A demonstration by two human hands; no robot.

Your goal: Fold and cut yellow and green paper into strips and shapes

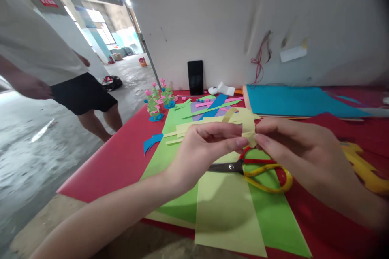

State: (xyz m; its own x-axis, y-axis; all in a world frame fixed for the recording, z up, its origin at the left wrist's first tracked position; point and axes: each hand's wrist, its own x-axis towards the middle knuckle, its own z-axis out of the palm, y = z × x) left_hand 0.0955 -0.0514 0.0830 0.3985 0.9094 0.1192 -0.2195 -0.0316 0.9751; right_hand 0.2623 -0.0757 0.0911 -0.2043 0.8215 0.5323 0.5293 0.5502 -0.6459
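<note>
Both hands hold a pale yellow paper strip [249, 120], bent into a loop, above the table. My left hand [202, 145] pinches its lower end between thumb and fingers. From the other side my right hand [299, 153] pinches the same end, fingertips close to the left thumb. Beneath the hands lie scissors [267, 174] with red and yellow handles, blades pointing left and partly hidden by the left hand. They rest on yellow paper [227, 210] and green paper [179, 202].
Paper flowers [154, 109] on blue bases stand at the back left. Coloured strips [215, 105] lie near a propped black phone [195, 77]. Blue sheets [288, 101] are stacked back right. A yellow tool [364, 168] lies right. A person [60, 48] stands left of the red-covered table [112, 162].
</note>
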